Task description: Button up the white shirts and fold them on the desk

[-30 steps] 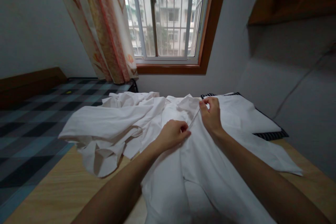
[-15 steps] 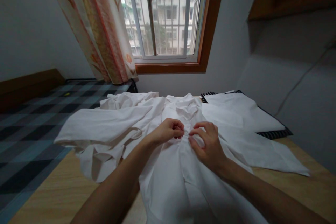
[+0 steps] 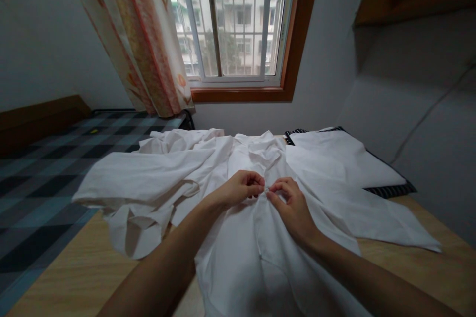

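Note:
A white long-sleeved shirt lies spread over a wooden table, its collar toward the window and its front edges meeting along the middle. My left hand pinches the front edge from the left, fingers curled closed. Facing it from the right, my right hand has thumb and forefinger pinched at the same spot. Between the fingertips shows a small pale button. Whether it sits in a buttonhole I cannot tell. The cloth is raised slightly where both hands grip.
More white cloth is bunched at the back left. A white folded cloth rests on a black striped piece at the back right. The wooden table borders a bed with a checked cover. Ahead hang a curtain and a window.
My right hand has moved slightly left and its fingers have closed from a looser, spread pose into a pinch at the placket. My left hand has shifted only a little to the right.

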The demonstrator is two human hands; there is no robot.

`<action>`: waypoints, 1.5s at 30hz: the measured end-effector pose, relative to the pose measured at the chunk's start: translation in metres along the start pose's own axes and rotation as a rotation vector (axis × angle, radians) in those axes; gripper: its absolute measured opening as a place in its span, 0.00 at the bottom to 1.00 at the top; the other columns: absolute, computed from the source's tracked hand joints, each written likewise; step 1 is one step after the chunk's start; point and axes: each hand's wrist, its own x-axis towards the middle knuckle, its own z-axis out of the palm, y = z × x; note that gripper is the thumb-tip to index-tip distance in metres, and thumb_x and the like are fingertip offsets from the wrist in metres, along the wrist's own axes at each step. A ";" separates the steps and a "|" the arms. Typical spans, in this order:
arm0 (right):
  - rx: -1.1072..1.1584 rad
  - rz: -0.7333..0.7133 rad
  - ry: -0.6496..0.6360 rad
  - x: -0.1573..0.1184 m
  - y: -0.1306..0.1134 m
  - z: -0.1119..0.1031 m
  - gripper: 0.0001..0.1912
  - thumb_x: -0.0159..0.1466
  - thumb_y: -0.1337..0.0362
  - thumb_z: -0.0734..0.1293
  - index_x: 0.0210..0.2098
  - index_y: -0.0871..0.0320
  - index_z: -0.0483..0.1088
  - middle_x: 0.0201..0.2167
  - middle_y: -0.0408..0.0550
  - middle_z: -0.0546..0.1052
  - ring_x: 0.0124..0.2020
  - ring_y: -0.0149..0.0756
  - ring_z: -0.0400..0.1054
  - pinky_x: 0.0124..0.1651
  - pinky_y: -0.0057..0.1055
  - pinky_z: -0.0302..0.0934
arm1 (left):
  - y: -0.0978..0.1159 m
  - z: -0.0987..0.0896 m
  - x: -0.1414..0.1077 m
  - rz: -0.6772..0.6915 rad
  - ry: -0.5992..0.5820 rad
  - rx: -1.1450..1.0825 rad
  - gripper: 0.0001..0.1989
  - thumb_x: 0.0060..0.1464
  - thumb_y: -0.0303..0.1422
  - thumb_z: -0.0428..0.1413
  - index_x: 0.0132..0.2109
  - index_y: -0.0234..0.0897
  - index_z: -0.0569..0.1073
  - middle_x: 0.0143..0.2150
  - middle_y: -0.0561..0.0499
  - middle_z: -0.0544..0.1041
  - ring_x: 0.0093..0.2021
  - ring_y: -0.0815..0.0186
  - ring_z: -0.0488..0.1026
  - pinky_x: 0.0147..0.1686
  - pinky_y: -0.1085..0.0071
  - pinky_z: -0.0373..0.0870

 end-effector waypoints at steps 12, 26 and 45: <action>-0.055 -0.019 0.037 -0.001 -0.003 0.001 0.05 0.61 0.61 0.66 0.29 0.53 0.71 0.35 0.48 0.72 0.41 0.43 0.65 0.43 0.40 0.60 | 0.003 0.005 0.000 0.093 0.115 0.272 0.12 0.40 0.38 0.63 0.25 0.33 0.70 0.20 0.57 0.65 0.23 0.72 0.60 0.24 0.75 0.55; -0.030 0.032 0.097 -0.006 0.004 0.003 0.07 0.61 0.60 0.66 0.28 0.53 0.70 0.34 0.48 0.71 0.40 0.44 0.65 0.39 0.40 0.61 | 0.004 0.035 -0.012 0.225 0.407 0.643 0.03 0.47 0.26 0.58 0.28 0.36 0.76 0.28 0.51 0.77 0.30 0.64 0.72 0.33 0.71 0.63; 0.413 0.324 0.185 0.018 0.015 -0.010 0.16 0.55 0.50 0.66 0.26 0.58 0.68 0.22 0.41 0.70 0.27 0.34 0.62 0.32 0.31 0.58 | -0.016 0.023 0.011 0.231 0.544 -0.146 0.07 0.38 0.26 0.61 0.31 0.33 0.74 0.23 0.56 0.70 0.23 0.74 0.63 0.25 0.76 0.59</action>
